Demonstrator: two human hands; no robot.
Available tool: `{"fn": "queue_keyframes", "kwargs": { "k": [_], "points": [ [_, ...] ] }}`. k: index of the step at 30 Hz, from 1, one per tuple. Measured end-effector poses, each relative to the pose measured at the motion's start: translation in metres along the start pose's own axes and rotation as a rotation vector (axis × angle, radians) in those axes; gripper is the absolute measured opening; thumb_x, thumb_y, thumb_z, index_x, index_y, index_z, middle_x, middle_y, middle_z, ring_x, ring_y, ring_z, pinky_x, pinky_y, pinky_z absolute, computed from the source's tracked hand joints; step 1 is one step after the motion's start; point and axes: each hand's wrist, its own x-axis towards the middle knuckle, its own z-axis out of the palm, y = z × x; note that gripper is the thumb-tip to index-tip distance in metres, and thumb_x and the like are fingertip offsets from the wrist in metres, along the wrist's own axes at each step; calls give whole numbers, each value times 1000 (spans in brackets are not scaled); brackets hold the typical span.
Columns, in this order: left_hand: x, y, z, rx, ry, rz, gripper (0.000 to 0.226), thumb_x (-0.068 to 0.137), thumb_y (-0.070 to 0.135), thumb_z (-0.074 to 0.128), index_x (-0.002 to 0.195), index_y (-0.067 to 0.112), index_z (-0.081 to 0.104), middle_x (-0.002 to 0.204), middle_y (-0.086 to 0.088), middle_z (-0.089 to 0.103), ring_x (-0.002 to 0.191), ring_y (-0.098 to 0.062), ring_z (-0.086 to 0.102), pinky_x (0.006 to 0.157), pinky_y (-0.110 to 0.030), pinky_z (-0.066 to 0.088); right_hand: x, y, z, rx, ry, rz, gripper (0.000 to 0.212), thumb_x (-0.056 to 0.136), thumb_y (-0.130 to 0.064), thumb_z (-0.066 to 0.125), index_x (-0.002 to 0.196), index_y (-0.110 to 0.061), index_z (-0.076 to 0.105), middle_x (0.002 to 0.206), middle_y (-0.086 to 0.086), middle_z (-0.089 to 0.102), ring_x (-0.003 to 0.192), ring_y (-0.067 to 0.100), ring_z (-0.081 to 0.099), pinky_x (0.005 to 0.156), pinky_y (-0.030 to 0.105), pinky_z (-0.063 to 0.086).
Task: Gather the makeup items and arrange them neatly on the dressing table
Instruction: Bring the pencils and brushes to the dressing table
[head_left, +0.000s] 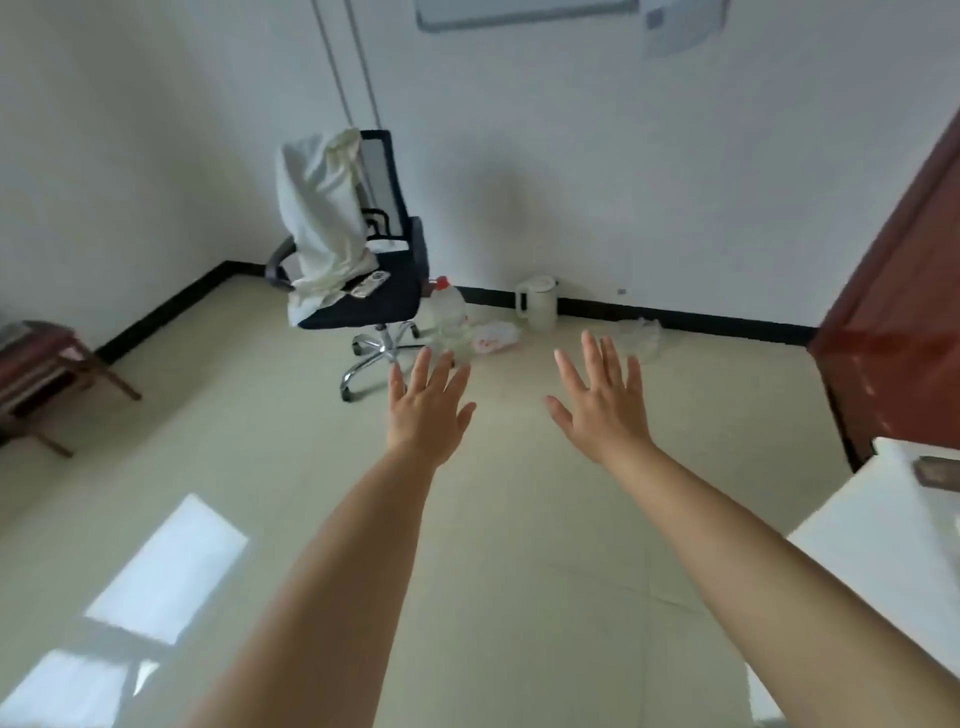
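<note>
No makeup items can be made out; a white table surface (878, 525) shows only at the 4 o'clock edge, with a small dark flat object (937, 472) on it, too blurred to identify. The bare left hand (426, 410) and bare right hand (602, 405) are held out over the pale tiled floor (493, 571), fingers spread wide, holding nothing. At 11 o'clock stands a black swivel office chair (374, 291) draped with white cloth (322, 208); a white plastic kettle (537, 301) sits at 12 o'clock.

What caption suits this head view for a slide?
Both hands, left hand and right hand, open and empty above the floor, facing an office chair.
</note>
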Motion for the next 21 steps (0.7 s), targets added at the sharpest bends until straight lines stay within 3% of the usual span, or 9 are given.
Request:
{"fn": "queue_keyframes", "kwargs": {
  "k": [4, 10, 15, 21],
  "points": [
    [-54, -128, 23, -52, -51, -272, 53, 96, 43, 24, 145, 29, 9, 155, 8, -1, 143, -17, -8, 113, -46, -9, 35, -132, 22, 46, -10, -175, 61, 93, -48, 29, 146, -23, 10, 155, 12, -4, 142, 29, -3, 112, 51, 4],
    [-99, -267, 34, -57, -64, -565, 52, 96, 43, 23, 144, 28, 11, 155, 8, 2, 143, -18, -7, 113, -47, -8, 86, -291, 47, 34, -30, -440, 61, 93, -48, 27, 145, -20, 12, 155, 12, 1, 143, 27, -2, 113, 48, 3],
    [-95, -362, 43, -55, -37, -783, 49, 97, 41, 23, 143, 26, 16, 155, 6, 6, 143, -19, -3, 113, -47, -3, 149, -399, 62, 50, -16, -655, 61, 93, -48, 28, 145, -19, 14, 154, 13, 5, 143, 27, 1, 112, 47, 3],
    [-36, -457, 72, -75, -120, -931, 48, 98, 39, 22, 144, 25, 14, 156, 5, 3, 143, -21, -4, 114, -47, -1, 255, -506, 89, 43, -54, -834, 62, 93, -51, 23, 145, -21, 10, 155, 11, 2, 143, 26, -3, 113, 45, 4]
  ]
}}
